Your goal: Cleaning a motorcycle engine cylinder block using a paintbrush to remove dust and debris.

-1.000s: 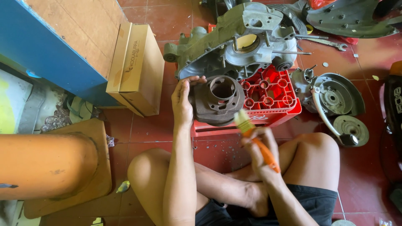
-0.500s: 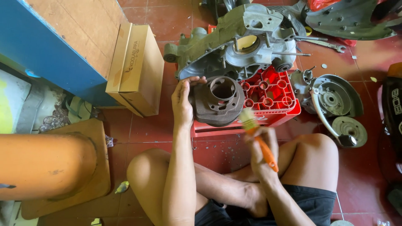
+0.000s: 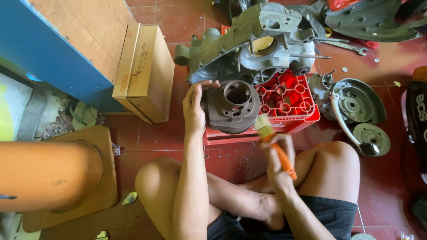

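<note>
A dark, rusty finned engine cylinder (image 3: 232, 106) rests on a red plastic crate (image 3: 289, 100). My left hand (image 3: 195, 106) grips the cylinder's left side and steadies it. Just in front of the crate, my right hand (image 3: 278, 155) holds a paintbrush with an orange handle (image 3: 281, 154). Its pale bristles (image 3: 263, 126) sit at the cylinder's lower right edge, blurred. I sit cross-legged on the red tiled floor with my knees under both arms.
A grey engine crankcase (image 3: 249, 44) lies behind the crate. Round metal covers and a drum (image 3: 356, 106) lie to the right, with a wrench (image 3: 347, 46) beyond. A cardboard box (image 3: 144, 71) stands left, beside a blue-edged wooden panel (image 3: 49, 49). An orange cylinder (image 3: 44, 175) lies on a board.
The brush has shifted slightly along the cylinder's lower right edge, with its bristles blurred. My left hand stays on the cylinder.
</note>
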